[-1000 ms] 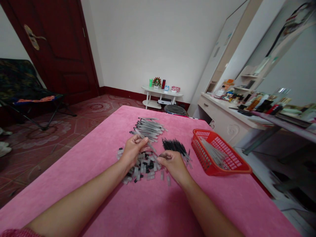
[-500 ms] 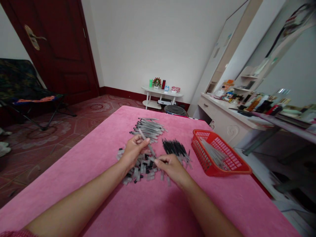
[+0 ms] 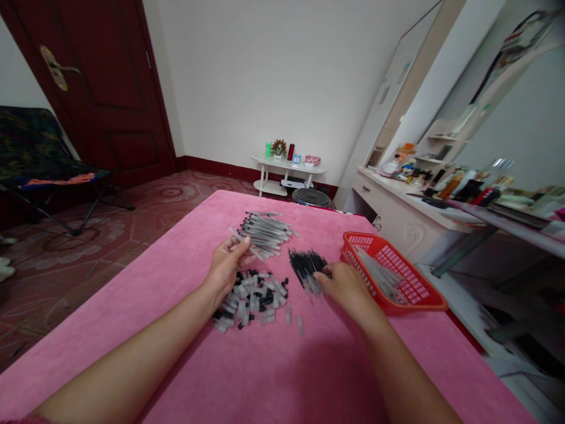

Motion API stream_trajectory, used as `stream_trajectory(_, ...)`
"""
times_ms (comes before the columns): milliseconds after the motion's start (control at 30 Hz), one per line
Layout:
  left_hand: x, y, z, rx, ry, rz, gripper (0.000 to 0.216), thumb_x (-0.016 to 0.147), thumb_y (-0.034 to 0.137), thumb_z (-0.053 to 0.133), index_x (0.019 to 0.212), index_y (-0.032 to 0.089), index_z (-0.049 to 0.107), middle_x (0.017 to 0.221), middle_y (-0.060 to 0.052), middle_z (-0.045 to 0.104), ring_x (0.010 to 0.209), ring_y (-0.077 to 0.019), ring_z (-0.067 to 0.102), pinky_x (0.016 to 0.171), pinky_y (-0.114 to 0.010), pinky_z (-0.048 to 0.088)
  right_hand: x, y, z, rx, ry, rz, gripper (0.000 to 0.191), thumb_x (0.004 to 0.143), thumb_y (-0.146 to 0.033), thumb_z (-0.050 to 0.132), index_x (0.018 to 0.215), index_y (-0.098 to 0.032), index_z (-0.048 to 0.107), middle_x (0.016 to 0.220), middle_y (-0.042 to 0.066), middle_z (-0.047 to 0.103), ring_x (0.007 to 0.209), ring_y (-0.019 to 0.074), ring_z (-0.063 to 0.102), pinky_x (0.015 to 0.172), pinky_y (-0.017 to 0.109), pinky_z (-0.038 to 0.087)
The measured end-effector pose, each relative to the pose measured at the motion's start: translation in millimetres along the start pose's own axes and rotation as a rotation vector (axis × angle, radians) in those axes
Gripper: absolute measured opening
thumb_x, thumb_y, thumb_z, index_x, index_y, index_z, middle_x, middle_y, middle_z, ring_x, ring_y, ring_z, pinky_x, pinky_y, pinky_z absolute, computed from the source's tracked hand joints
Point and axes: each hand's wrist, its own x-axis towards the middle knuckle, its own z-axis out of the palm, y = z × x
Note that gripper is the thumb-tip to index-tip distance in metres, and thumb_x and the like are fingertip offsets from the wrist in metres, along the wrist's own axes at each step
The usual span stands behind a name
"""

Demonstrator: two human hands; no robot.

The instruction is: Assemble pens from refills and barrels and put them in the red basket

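Note:
My left hand (image 3: 227,262) pinches a clear pen barrel (image 3: 251,251) between thumb and fingers, slanting above the near edge of a stack of pens (image 3: 265,229) with dark tips. Below that hand lies a heap of clear pen caps and small black plugs (image 3: 253,299). On the right, my right hand (image 3: 342,282) has its thumb and fingers closed on a pen refill at the right side of a pile of black-tipped refills (image 3: 304,268). The fingertips partly cover that refill.
A red plastic basket (image 3: 424,307) with clear pen barrels (image 3: 379,274) stands right of my right hand. Two loose caps (image 3: 300,325) lie on the pink cloth (image 3: 247,377). Beyond are a white side table (image 3: 282,164), a folding chair (image 3: 39,171) and a dressing table (image 3: 406,221).
My left hand has moved slightly left and tilted the barrel flatter. My right hand has left the barrel's lower end and moved right to the refill pile.

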Motion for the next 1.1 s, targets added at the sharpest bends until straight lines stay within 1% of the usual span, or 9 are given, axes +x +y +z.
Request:
stream_trajectory(133, -14, -2, 9, 0.052, -0.150, -0.036, 0.036, 0.064, 0.039, 0.076, 0.085, 0.015, 0.059, 0.080, -0.002, 0.067, 0.065, -0.0115, 0.064, 0.060, -0.022, 0.054, -7, -19, 4, 0.263, 0.024, -0.137, 0.028, 0.077, -0.037, 0.059, 0.094, -0.018, 0.072, 0.088, 0.011, 0.071, 0.076, 0.0216, 0.063, 0.062, 0.026, 0.038)
stream_trajectory(300, -33, -8, 22, 0.107, -0.317, -0.049, 0.035, 0.067, 0.039, 0.073, 0.088, 0.015, 0.059, 0.081, -0.004, 0.068, 0.067, -0.0143, 0.065, 0.062, -0.024, 0.052, -28, -50, 15, 0.468, -0.064, -0.315, 0.023, 0.079, -0.038, 0.058, 0.081, -0.020, 0.072, 0.067, 0.002, 0.067, 0.060, 0.0151, 0.057, 0.054, 0.023, 0.034)
stream_trajectory(433, -38, -10, 25, 0.241, -0.405, 0.038, 0.036, 0.073, 0.042, 0.067, 0.095, 0.015, 0.057, 0.087, -0.007, 0.069, 0.076, -0.0185, 0.066, 0.066, -0.027, 0.051, -30, -55, 11, 0.433, -0.067, -0.287, 0.022, 0.078, -0.033, 0.057, 0.072, -0.017, 0.071, 0.062, 0.001, 0.066, 0.060, 0.0139, 0.056, 0.053, 0.021, 0.033)
stream_trajectory(600, -47, -7, 25, 0.792, -0.656, 0.464, 0.045, 0.082, 0.045, 0.055, 0.118, 0.020, 0.055, 0.121, -0.012, 0.059, 0.112, -0.0244, 0.054, 0.096, -0.040, 0.042, -11, -17, -34, 0.337, 0.105, -0.113, 0.030, 0.080, -0.038, 0.053, 0.079, -0.015, 0.072, 0.072, 0.005, 0.069, 0.065, 0.0171, 0.061, 0.056, 0.023, 0.038)
stream_trajectory(700, -57, -9, 26, 1.168, -0.895, 0.722, 0.051, 0.081, 0.052, 0.053, 0.125, 0.026, 0.054, 0.138, -0.011, 0.045, 0.130, -0.0300, 0.036, 0.108, -0.051, 0.024, -1, 25, -70, 0.129, 0.230, 0.085, 0.035, 0.079, -0.043, 0.052, 0.085, -0.016, 0.073, 0.074, 0.007, 0.070, 0.067, 0.0206, 0.063, 0.057, 0.026, 0.039)
stream_trajectory(767, -61, -12, 25, 1.332, -0.977, 0.786, 0.051, 0.082, 0.055, 0.047, 0.124, 0.028, 0.054, 0.142, -0.009, 0.040, 0.135, -0.0323, 0.027, 0.109, -0.056, 0.017, 1, 53, -87, -0.088, 0.253, 0.253, 0.038, 0.077, -0.048, 0.053, 0.087, -0.018, 0.074, 0.076, 0.011, 0.070, 0.070, 0.0254, 0.063, 0.056, 0.030, 0.038)
stream_trajectory(900, -62, -20, 22, 1.485, -0.923, 0.783, 0.047, 0.086, 0.052, 0.042, 0.123, 0.025, 0.055, 0.140, -0.011, 0.041, 0.134, -0.0312, 0.029, 0.109, -0.054, 0.019, 2, 73, -97, -0.227, 0.255, 0.340, 0.043, 0.077, -0.049, 0.053, 0.100, -0.018, 0.071, 0.084, 0.014, 0.070, 0.076, 0.0283, 0.063, 0.057, 0.031, 0.038)
stream_trajectory(1000, -60, -21, 22, 1.513, -0.889, 0.752, 0.044, 0.086, 0.050, 0.045, 0.118, 0.023, 0.058, 0.128, -0.013, 0.050, 0.121, -0.0282, 0.044, 0.103, -0.047, 0.031, 0, 48, -83, -0.083, 0.186, 0.167, 0.033, 0.080, -0.043, 0.051, 0.092, -0.018, 0.070, 0.083, 0.009, 0.070, 0.075, 0.0214, 0.063, 0.059, 0.026, 0.038)
stream_trajectory(1100, -61, -18, 24, 1.523, -0.870, 0.708, 0.038, 0.085, 0.046, 0.049, 0.111, 0.022, 0.061, 0.111, -0.011, 0.058, 0.105, -0.0243, 0.053, 0.092, -0.040, 0.041, -4, 12, -57, -0.027, -0.025, -0.031, 0.022, 0.079, -0.032, 0.054, 0.078, -0.017, 0.070, 0.077, 0.006, 0.069, 0.071, 0.0165, 0.061, 0.060, 0.023, 0.036)
